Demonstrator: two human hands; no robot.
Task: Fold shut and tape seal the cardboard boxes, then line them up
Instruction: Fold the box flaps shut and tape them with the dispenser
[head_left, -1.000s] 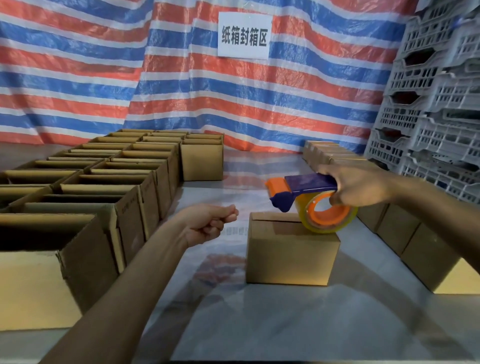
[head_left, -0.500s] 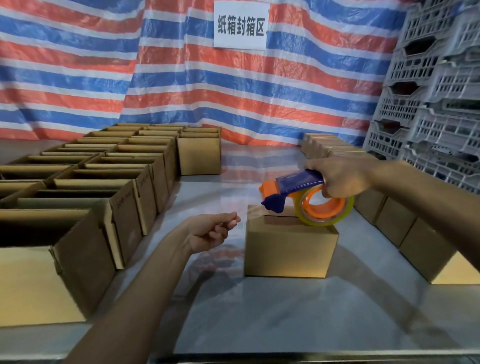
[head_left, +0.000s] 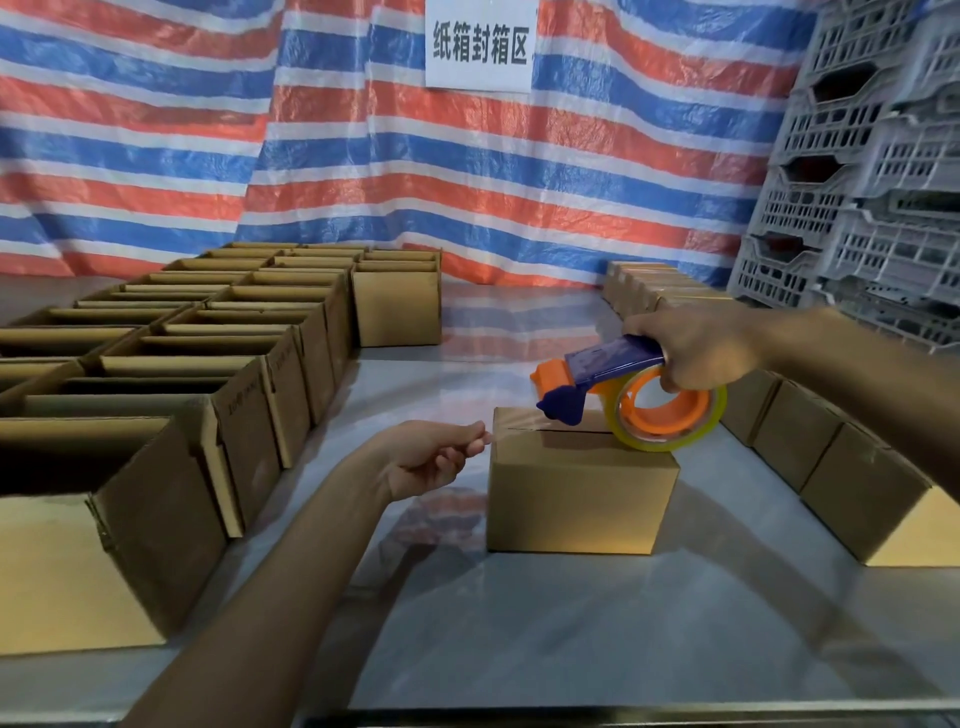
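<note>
Striped red, white and blue tarp (head_left: 519, 182) hangs behind a shiny grey table (head_left: 571, 623). At its middle sits a cardboard box (head_left: 576, 499), flaps folded down. The right hand (head_left: 696, 348) is wrapped round the handle of a tape dispenser (head_left: 613, 384), whose roll rests on the box's top. The left hand (head_left: 431, 457), just left of the box, pinches the clear tape (head_left: 511, 427) between thumb and forefinger. Open boxes (head_left: 208, 364) crowd the left side; closed boxes (head_left: 831, 467) line the right.
</note>
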